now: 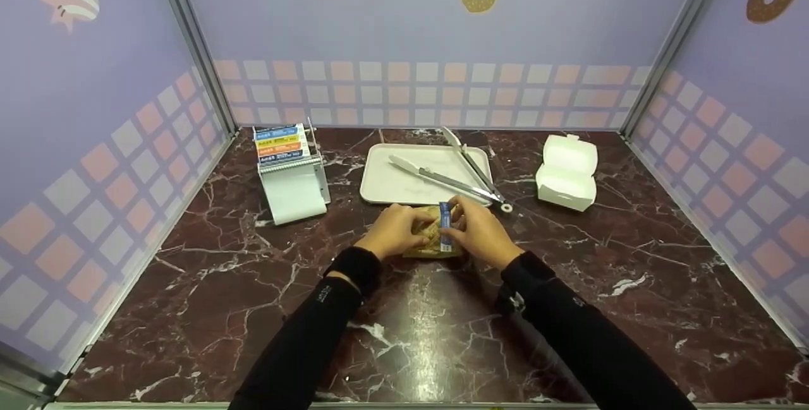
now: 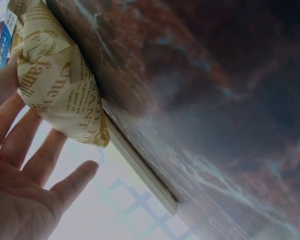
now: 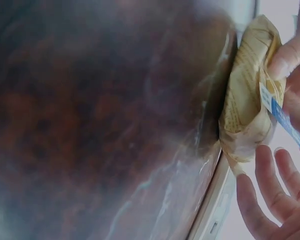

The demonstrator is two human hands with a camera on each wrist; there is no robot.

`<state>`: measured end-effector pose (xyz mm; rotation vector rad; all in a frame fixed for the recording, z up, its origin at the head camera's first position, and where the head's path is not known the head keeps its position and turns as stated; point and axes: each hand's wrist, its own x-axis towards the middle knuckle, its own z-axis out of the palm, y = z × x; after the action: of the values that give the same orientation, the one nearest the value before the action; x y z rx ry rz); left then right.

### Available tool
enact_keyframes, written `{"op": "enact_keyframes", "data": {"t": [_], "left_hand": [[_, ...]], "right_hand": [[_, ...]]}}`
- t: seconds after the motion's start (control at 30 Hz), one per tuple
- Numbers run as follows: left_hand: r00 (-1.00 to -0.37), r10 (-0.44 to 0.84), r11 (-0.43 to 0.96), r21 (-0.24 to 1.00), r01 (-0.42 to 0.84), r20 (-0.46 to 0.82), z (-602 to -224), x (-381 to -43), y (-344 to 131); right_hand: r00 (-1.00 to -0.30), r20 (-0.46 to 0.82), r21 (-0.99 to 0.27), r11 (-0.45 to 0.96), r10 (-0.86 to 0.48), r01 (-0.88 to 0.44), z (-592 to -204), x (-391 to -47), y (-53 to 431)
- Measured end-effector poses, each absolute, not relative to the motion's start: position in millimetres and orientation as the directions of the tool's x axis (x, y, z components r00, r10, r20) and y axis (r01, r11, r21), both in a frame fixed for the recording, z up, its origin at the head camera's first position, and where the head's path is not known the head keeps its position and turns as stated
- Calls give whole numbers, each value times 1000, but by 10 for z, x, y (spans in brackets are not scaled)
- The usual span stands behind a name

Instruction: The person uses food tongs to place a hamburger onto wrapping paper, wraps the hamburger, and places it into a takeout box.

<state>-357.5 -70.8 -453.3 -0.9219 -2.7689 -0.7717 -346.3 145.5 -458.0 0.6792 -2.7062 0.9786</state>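
A tan paper-wrapped package with brown print lies on the table between both hands. My left hand holds its left side; the left wrist view shows the remaining fingers spread along the printed wrapper. A blue and white sticker strip stands over the package's top right. My right hand pinches this strip between thumb and forefinger. In the right wrist view, one end of the strip touches the folded paper, while the other fingers of that hand are spread beside the package.
Behind the hands is a white tray with metal tongs lying across it. To the left stands a label dispenser with several coloured label rolls. An open white clamshell box sits at the right. Patterned walls enclose the marbled table.
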Motion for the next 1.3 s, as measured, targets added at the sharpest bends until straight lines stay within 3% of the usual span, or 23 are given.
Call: {"op": "enact_keyframes", "data": {"t": [0.73,1.3], "left_hand": [[-818,517,695,434,573,253,-4542,-3582,-723],[-816,520,701,420,576,251,-4546,-3582,-716]], "right_hand": [[-909,213,-631,660,-357,-408,-4608,-3652,1522],[-916,309,-532,751,-256,-390,-4665,-3743,1408]]}}
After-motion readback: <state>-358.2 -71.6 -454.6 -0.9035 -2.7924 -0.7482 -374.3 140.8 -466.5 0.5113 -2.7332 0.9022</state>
